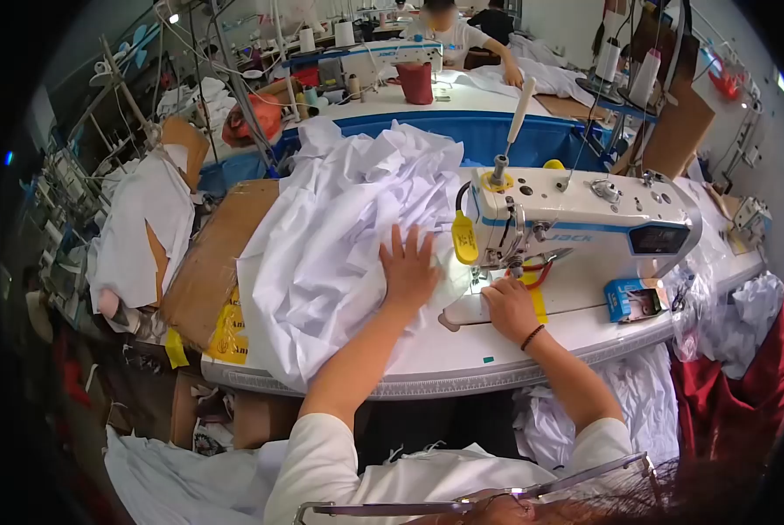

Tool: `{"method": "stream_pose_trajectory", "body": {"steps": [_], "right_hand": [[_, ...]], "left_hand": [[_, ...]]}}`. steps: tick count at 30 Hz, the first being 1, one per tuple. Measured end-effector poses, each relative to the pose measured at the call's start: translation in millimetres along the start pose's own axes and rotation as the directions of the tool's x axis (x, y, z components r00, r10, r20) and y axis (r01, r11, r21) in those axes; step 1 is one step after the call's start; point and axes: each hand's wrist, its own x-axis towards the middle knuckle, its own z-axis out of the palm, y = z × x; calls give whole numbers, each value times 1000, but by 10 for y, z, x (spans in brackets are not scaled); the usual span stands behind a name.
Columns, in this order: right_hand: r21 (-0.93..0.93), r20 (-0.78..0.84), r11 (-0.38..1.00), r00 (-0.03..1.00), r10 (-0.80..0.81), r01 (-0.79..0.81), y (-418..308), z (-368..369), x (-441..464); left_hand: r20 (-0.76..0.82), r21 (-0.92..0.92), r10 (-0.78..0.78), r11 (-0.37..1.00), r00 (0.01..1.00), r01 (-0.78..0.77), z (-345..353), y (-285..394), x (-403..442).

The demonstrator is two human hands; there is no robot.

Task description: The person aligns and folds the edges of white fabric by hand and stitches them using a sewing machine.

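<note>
A large heap of white fabric (331,227) covers the left half of the sewing table. My left hand (409,269) lies on its right edge, fingers spread, left of the needle area. The white sewing machine (584,219) stands on the right, its lamp shining under the head. Just below the presser foot, my right hand (509,306) rests on the machine bed with its fingers bent; what lies under the fingertips is too small to tell. Behind that hand are red-handled scissors (542,273), partly hidden by the machine. A yellow tag (464,239) hangs at the machine's left end.
A blue and black small box (637,300) sits right of my right hand. Brown cardboard (221,262) lies at the left. Behind the table runs a blue bin (532,131). Across it, a person (453,39) works at another machine with a red cup-like container (415,83).
</note>
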Motion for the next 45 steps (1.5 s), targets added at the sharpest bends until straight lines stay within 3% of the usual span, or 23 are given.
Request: {"method": "stream_pose_trajectory", "body": {"steps": [2,7,8,10,13,15,17,20,22,24,26,27,29,30,33,35,36,38,39,41,42,44,45], "right_hand": [[32,-58,999,998,-14,16,102,4,6],[48,-84,997,995,-61,65,-99,-149,2],[70,-60,995,996,-68,72,-108,-157,-3],[71,-53,990,992,-117,121,-142,-172,14],[159,-60,972,984,-167,175,-338,-97,103],[254,-69,950,983,-168,180,-605,-16,230],[100,-133,986,984,-118,132,-897,61,471],[247,124,943,957,-260,224,-1007,500,530],[343,91,907,953,-290,243,-991,554,522],[428,52,864,948,-315,263,-930,534,513],[497,53,868,997,-56,22,-855,414,517],[498,48,866,997,-66,34,-795,406,537],[635,27,749,965,-262,186,-760,411,574],[613,-198,658,892,-407,437,-829,343,607],[633,-240,559,822,-517,536,-895,319,616],[591,-287,597,834,-472,542,-903,309,602],[552,-296,710,899,-323,437,-931,276,592],[580,-273,781,959,-82,232,-967,223,561],[596,-275,766,958,-86,240,-952,260,551],[584,-236,772,962,-135,252,-903,415,546],[610,-215,756,968,-132,238,-904,443,543],[633,-173,743,975,-136,216,-895,444,528],[638,-138,748,983,-124,184,-893,454,533]], "left_hand": [[129,-196,-312,923,941,332,128,-88,-12],[297,-339,-177,899,938,277,-663,-1011,-679],[420,-366,-215,849,882,381,-973,-1178,-856],[665,-239,-226,838,712,490,-1583,-1624,-1246],[730,45,-350,882,587,470,-2247,-2108,-1740],[687,-2,-351,875,637,484,-2583,-2019,-1697],[634,-192,-283,844,719,502,-2778,-1785,-1408],[542,-493,-157,737,826,463,-2416,-1070,-631],[529,-518,199,845,825,129,-1825,-894,-306],[554,-457,316,889,770,-36,-1294,-703,-31],[552,-447,271,895,789,5,-688,-768,-21],[550,-429,241,903,799,22,-613,-747,41],[591,-394,199,917,782,64,-585,-644,190],[632,-374,182,923,754,91,-626,-589,248],[668,-496,240,850,705,181,-423,-596,137],[462,-435,-83,846,883,307,-324,-741,-208],[313,-427,-273,815,910,392,-183,-1061,-498],[93,-306,-693,663,715,683,-975,-1532,-605],[-35,-326,-876,466,482,823,-1282,-2067,-814],[-202,-745,-955,294,218,599,-2512,-2368,-983],[-278,-884,-943,326,185,336,-3127,-2153,-895],[-491,-857,-842,513,224,51,-4209,-1798,-712],[-592,-758,-737,647,326,84,-4758,-1784,-805]]}}
